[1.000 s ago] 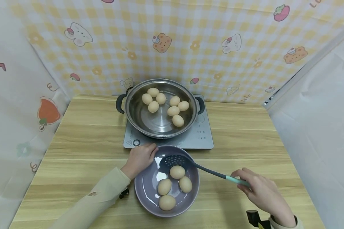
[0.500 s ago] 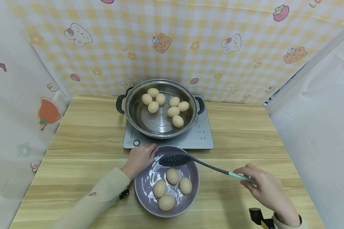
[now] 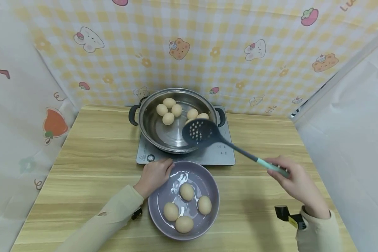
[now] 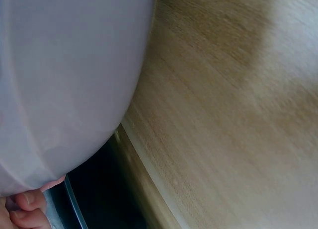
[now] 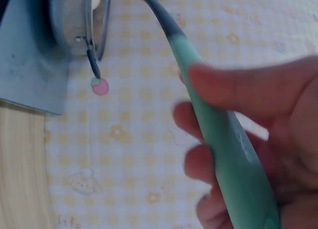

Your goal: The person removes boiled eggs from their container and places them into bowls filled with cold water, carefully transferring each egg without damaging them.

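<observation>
A: What's just changed?

B: The skimmer (image 3: pixel 208 134). A second ago its head lay in the bowl (image 3: pixel 201 182) by the eggs (image 3: pixel 187 191); now it's up over the pot's (image 3: pixel 163 133) front right edge, hiding part of the right-hand cluster in there. I can't tell whether it touches the rim.

A: Carrying anything?

B: No egg that I can see. The bowl has four, as before, slightly shifted. My reading: that load has been let go, and the skimmer is free for the pot again.

A: Which way does it point?

B: Head far and left, handle near and right. Its long axis slants across the front right corner of the cooker (image 3: pixel 223 159) and over the worktop (image 3: pixel 100 140).

A: And the hands?

B: The right hand (image 3: pixel 297 180) grips the skimmer's green handle (image 5: pixel 226 149), thumb on one side, fingers curled on the other. The left hand (image 3: pixel 154 177) hasn't budged: it holds the bowl's far left rim.
</observation>
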Available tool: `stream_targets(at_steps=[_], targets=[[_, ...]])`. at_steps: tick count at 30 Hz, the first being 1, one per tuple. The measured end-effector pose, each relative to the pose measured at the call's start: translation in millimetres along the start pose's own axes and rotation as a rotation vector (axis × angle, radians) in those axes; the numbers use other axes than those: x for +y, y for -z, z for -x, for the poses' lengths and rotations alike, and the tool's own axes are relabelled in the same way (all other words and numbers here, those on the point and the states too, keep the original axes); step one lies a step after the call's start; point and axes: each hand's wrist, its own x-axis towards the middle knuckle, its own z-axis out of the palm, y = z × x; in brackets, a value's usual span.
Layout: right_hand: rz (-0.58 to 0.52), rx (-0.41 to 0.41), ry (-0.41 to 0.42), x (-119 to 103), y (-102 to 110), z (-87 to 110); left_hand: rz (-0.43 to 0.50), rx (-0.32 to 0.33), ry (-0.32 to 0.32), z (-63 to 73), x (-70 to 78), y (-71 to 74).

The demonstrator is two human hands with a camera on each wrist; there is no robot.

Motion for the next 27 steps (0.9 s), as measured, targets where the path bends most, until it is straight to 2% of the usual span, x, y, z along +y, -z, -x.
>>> stream_targets(at_steps=[4, 10, 17, 27], targets=[[0.075, 0.091, -0.079, 1.6, -7.6, -16.0, -0.002, -0.004, 0.006, 0.0, 0.2, -0.8], [0.172, 0.172, -0.109, 5.1, -21.4, -34.7, -0.002, -0.003, 0.007, -0.3, 0.0, -1.7], [0.235, 0.150, -0.141, -0.2, -31.4, -45.0, -0.006, -0.001, 0.003, -1.4, -0.7, -1.8], [0.251, 0.100, -0.120, -5.3, -36.5, -48.1, -0.006, 0.006, 0.004, 0.5, -0.6, -2.3]])
